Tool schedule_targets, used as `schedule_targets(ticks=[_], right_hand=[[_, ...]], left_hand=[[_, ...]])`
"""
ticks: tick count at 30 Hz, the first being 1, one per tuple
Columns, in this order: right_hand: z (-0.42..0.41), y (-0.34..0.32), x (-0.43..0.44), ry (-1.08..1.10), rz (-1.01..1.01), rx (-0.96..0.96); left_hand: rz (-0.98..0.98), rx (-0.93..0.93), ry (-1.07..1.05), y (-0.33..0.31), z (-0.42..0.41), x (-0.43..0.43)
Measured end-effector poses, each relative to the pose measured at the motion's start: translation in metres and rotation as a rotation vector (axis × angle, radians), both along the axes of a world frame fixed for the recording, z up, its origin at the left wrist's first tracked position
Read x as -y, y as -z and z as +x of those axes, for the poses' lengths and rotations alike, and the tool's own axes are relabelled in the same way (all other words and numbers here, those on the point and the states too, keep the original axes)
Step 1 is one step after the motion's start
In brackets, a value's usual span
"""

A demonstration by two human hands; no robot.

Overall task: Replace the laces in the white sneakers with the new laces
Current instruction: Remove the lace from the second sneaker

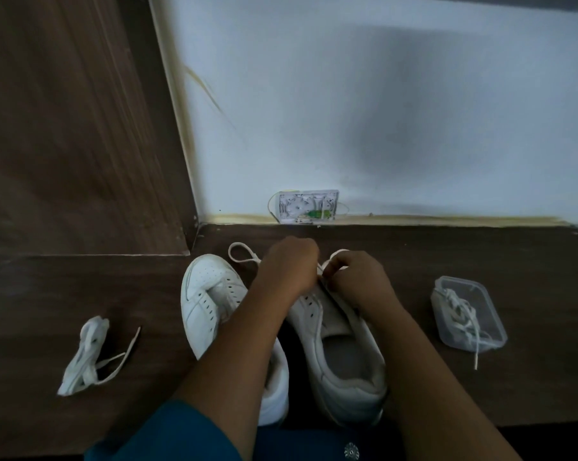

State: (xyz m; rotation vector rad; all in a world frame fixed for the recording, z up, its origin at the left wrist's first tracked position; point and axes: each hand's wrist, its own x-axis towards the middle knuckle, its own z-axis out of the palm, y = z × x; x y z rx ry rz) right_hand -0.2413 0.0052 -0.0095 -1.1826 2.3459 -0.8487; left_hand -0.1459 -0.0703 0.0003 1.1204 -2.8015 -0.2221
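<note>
As the left hand [287, 264] and right hand [350, 276] are pinching the limp lace [231, 252] at the sneaker [340, 331] toe, holding near its tip is seeming wisest.

The left hand [289, 264] shows only its back, with the curled fingers out of sight, so whether it holds anything cannot be told. Both hands cover the toe and front eyelets of the right sneaker [340, 354]. The lace [242, 257] vanishes beneath them where the right hand [354, 281] pinches it. The left forearm [234, 344] crosses the left sneaker [211, 294], hiding its opening and much of its heel. The parts inside the small wall box [309, 206] are too small to make out. The bundle of laces [84, 354] blurs into one mass. The blue sleeve [181, 430] is cut off by the lower edge, and the round emblem [351, 450] beside it is too small to read.
</note>
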Motion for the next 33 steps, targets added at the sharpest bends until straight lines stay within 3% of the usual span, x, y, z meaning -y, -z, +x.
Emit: schedule_targets(ticks=[5, 11, 16, 18, 20, 22, 24, 25, 28, 30, 33], right_hand=[[-0.001, 0.003, 0.000, 0.015, -0.032, 0.033], [0.000, 0.002, 0.001, 0.041, -0.019, 0.016], [0.000, 0.003, 0.000, 0.076, -0.022, 0.020], [0.000, 0.002, 0.000, 0.098, -0.002, 0.016], [-0.001, 0.001, 0.000, 0.123, 0.014, 0.013], [-0.001, 0.000, 0.000, 0.146, 0.021, 0.002], [-0.001, 0.001, 0.001, 0.155, 0.024, -0.006], [-0.001, 0.001, 0.001, 0.153, 0.025, -0.010], [0.000, 0.000, 0.001, 0.154, 0.036, -0.011], [0.000, 0.000, 0.002, 0.154, 0.039, -0.004], [-0.001, 0.001, 0.002, 0.148, 0.041, 0.004]], left_hand=[[-0.027, 0.099, 0.024, -0.004, 0.000, -0.006], [0.048, -0.019, 0.013, -0.001, 0.002, 0.003], [0.095, 0.043, 0.027, 0.002, -0.003, 0.002], [0.417, -0.249, -0.007, -0.006, 0.004, 0.006], [0.885, -0.772, -0.021, -0.021, 0.016, 0.006], [1.260, -1.162, 0.054, -0.035, 0.027, 0.005], [1.373, -1.247, 0.053, -0.038, 0.031, 0.005], [1.275, -1.154, 0.018, -0.036, 0.029, 0.006], [0.505, -0.464, -0.032, -0.018, 0.016, 0.010], [0.126, -0.104, -0.009, -0.008, 0.007, 0.005], [-0.075, 0.021, -0.032, -0.010, -0.001, -0.005]])
